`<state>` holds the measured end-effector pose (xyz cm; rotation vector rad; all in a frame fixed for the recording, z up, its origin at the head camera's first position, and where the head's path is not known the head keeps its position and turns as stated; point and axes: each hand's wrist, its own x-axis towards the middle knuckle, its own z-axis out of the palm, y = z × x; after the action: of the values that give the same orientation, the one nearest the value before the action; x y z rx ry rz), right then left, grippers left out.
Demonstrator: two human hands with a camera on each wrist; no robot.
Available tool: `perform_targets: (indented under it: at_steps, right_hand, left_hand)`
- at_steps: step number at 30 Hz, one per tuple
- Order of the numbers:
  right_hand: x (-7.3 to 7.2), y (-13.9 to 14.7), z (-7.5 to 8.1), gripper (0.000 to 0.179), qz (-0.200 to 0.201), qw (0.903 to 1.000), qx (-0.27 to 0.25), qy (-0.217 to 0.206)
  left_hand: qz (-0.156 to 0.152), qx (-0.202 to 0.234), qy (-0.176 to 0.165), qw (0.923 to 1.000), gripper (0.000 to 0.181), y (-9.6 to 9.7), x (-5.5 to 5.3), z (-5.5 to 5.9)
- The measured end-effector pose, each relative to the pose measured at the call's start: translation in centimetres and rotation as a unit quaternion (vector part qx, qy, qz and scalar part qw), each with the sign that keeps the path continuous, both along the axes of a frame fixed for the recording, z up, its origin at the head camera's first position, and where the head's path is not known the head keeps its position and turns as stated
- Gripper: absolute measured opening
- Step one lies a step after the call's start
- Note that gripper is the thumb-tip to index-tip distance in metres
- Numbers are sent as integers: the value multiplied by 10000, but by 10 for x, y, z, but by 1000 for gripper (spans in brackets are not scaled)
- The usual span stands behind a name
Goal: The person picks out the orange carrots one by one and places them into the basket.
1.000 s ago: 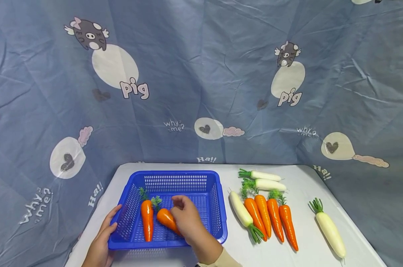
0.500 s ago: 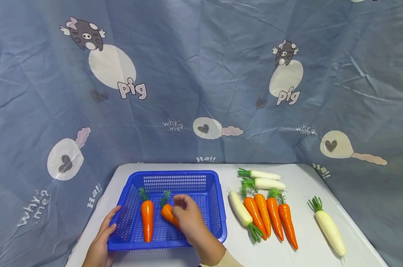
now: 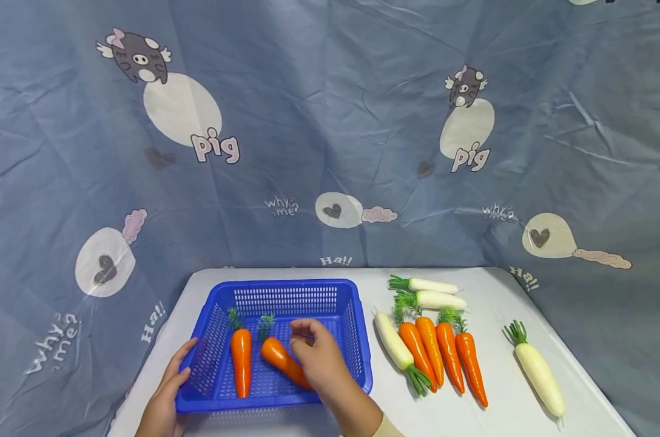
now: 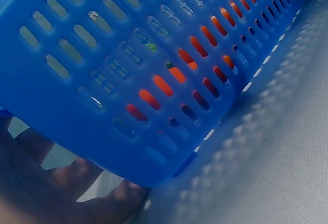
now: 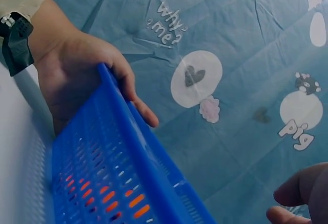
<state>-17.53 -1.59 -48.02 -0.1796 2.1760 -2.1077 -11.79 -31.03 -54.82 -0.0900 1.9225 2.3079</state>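
Observation:
A blue perforated basket [image 3: 264, 402] stands on the table's left part. My left hand [image 3: 163, 400] holds its left side; in the right wrist view that left hand [image 5: 84, 70] has a digit over the rim, and in the left wrist view its fingers [image 4: 77, 178] are by a corner. One orange carrot [image 3: 241, 364] lies lengthwise in the basket, and a second carrot [image 3: 283, 361] lies slanted beside it. My right hand [image 3: 319, 355] hovers over the second carrot's lower end, partly hiding it. Its fingertips [image 5: 294, 188] in the right wrist view have nothing between them.
Right of the basket lie several carrots [image 3: 452, 358] side by side, with a white radish [image 3: 392, 340] on their left and two radishes [image 3: 439, 300] behind them. Another radish [image 3: 543, 379] lies apart near the table's right edge. A blue patterned cloth [image 3: 330, 121] hangs behind.
The second carrot has shifted slightly right and turned, with more of it showing now. My right hand has moved a little to the right, away from it. My left hand stays at the basket.

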Motion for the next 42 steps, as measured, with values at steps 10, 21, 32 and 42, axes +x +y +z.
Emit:
perform_targets:
  at_steps: [10, 21, 32, 42]
  right_hand:
    - [3, 13, 7, 26, 34, 9997, 154, 183]
    - [2, 32, 3, 26, 39, 9986, -108, 508]
    - [-5, 57, 1, 30, 94, 9964, 175, 829]
    - [-9, 83, -4, 33, 162, 9917, 394, 1210]
  left_hand:
    - [-89, -3, 104, 9999, 54, -3, 1, 0]
    - [-147, 100, 259, 9995, 54, -5, 1, 0]
    - [-118, 86, 215, 9997, 54, -3, 2, 1]
    - [-14, 38, -15, 10000, 55, 4, 2, 4]
